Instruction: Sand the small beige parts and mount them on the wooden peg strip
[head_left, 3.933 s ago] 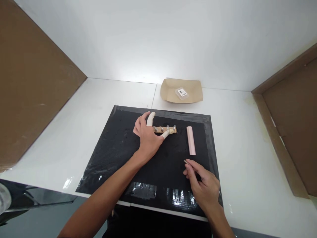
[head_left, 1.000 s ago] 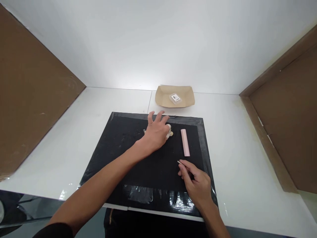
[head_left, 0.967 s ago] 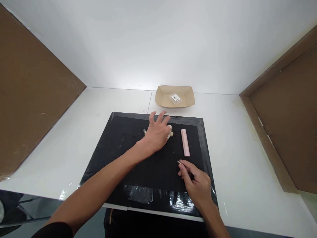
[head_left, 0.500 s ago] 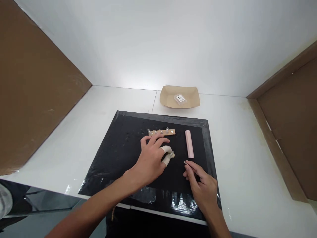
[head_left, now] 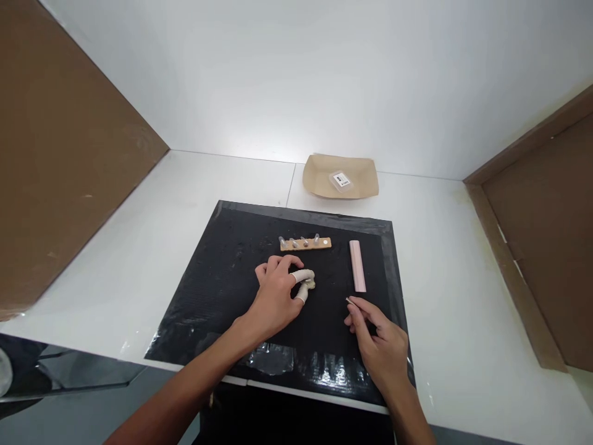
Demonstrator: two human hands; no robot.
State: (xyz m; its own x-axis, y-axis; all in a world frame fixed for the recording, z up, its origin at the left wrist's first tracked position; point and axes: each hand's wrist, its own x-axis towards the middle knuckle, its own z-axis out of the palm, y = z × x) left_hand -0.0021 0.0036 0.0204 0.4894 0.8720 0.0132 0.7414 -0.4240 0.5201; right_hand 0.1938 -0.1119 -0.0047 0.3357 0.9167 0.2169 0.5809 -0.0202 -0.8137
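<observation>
The left hand [head_left: 277, 295] pinches a small pale lump [head_left: 309, 283] on the black mat [head_left: 222, 272]. The right hand [head_left: 380, 343] grips a thin metal pin [head_left: 348, 301], near the pink stick [head_left: 357, 266].

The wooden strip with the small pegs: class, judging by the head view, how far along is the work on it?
Done: four small pegs stand on the wooden strip; its right end shows only a pale dot. In hand: the left hand pinches a small pale piece between covered fingertips; the right hand holds a thin metal tool. Left: the pink bar lies untouched beside the strip.
</observation>
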